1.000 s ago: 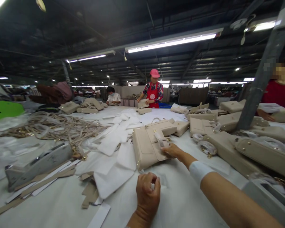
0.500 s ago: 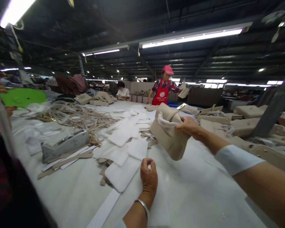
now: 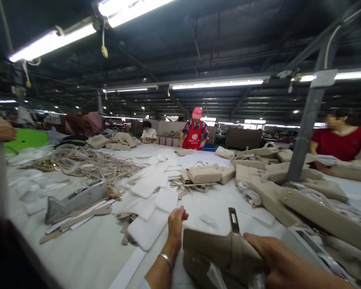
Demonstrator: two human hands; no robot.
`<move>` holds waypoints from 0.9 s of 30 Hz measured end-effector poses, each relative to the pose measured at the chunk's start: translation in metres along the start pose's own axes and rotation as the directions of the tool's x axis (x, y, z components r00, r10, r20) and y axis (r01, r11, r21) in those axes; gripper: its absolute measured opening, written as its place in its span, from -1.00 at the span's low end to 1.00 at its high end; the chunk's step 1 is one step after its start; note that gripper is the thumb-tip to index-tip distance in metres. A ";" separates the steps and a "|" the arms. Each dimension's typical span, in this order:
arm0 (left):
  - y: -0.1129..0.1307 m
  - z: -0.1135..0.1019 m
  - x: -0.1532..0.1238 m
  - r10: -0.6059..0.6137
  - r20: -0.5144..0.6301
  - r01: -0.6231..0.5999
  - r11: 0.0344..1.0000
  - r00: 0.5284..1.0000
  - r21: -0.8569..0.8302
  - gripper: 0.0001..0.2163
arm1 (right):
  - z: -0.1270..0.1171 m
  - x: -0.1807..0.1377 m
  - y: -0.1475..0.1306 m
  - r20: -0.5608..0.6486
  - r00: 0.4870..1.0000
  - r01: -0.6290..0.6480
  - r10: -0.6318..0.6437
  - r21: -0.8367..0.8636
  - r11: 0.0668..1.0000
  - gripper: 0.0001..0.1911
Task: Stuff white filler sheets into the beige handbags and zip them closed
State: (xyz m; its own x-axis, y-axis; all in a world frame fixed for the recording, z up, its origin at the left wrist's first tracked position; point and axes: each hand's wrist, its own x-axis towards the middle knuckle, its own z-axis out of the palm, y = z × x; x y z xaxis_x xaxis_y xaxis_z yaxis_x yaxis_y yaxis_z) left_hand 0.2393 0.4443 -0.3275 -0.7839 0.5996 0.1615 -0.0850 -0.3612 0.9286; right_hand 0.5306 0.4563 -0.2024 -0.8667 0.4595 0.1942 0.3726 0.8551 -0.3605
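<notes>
Left hand: near centre, fingers loosely curled, wrist bangled.
Right hand: near right, apparently clenched, forearm low.

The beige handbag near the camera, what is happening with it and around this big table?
The person's right hand grips a beige handbag close to the body, just above the white table. The left hand hovers beside the bag with loosely curled fingers, holding nothing visible. White sheets and a heap of straps lie to the left, more bags in the middle. A worker in a red apron stands at the far end, and a person in a red shirt works on the right.
</notes>
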 end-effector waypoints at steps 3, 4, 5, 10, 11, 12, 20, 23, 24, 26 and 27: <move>0.024 0.004 -0.018 -0.009 0.205 0.020 0.998 0.979 -0.053 -0.59 | 0.016 -0.016 0.005 -0.152 0.971 0.126 -0.187 -0.340 0.932 -0.82; 0.034 0.005 -0.024 0.016 0.271 0.004 0.997 0.962 -0.074 -0.61 | 0.018 -0.018 0.007 -0.196 0.950 0.137 -0.242 -0.433 0.891 -0.80; 0.044 0.007 -0.031 0.046 0.339 -0.016 0.996 0.940 -0.088 -0.63 | 0.019 -0.019 0.009 -0.229 0.930 0.139 -0.288 -0.506 0.851 -0.79; 0.089 0.015 -0.055 0.004 0.663 -0.110 0.987 0.749 0.118 -0.69 | 0.044 -0.025 0.010 -0.304 0.863 0.105 -0.404 -0.674 0.731 -0.83; 0.094 0.015 -0.058 -0.038 0.704 -0.136 0.972 0.709 0.189 -0.70 | 0.054 -0.027 0.010 -0.313 0.855 0.096 -0.413 -0.688 0.720 -0.85; 0.097 0.014 -0.061 -0.063 0.728 -0.181 0.951 0.683 0.252 -0.71 | 0.064 -0.029 0.011 -0.329 0.841 0.088 -0.429 -0.701 0.708 -0.86; 0.104 -0.027 -0.080 0.037 0.805 -0.645 0.620 0.592 0.446 -0.71 | 0.098 -0.036 0.018 -0.446 0.655 0.215 -0.611 -0.664 0.716 -0.77; 0.121 -0.038 -0.063 -0.005 0.757 -0.581 0.637 0.653 0.506 -0.73 | 0.071 -0.040 0.012 -0.353 0.831 0.264 -0.430 -0.429 0.864 -0.68; 0.127 -0.040 -0.053 0.024 0.718 -0.579 0.611 0.695 0.540 -0.72 | 0.060 -0.041 0.008 -0.322 0.878 0.233 -0.354 -0.358 0.904 -0.65; 0.132 -0.042 -0.026 0.124 0.631 -0.604 0.476 0.766 0.639 -0.70 | 0.038 -0.043 -0.001 -0.295 0.928 0.154 -0.227 -0.253 0.955 -0.64; 0.130 -0.043 -0.011 0.164 0.600 -0.612 0.375 0.783 0.697 -0.68 | 0.028 -0.043 -0.006 -0.288 0.939 0.131 -0.186 -0.201 0.971 -0.65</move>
State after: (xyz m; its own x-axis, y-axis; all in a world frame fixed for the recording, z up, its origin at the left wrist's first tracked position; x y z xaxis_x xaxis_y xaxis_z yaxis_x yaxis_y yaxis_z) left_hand 0.2103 0.3603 -0.2231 -0.2593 0.8387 0.4790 0.8762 -0.0044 0.4820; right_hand 0.5565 0.4241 -0.2344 -0.7879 0.3417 0.5124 0.3153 0.9385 -0.1410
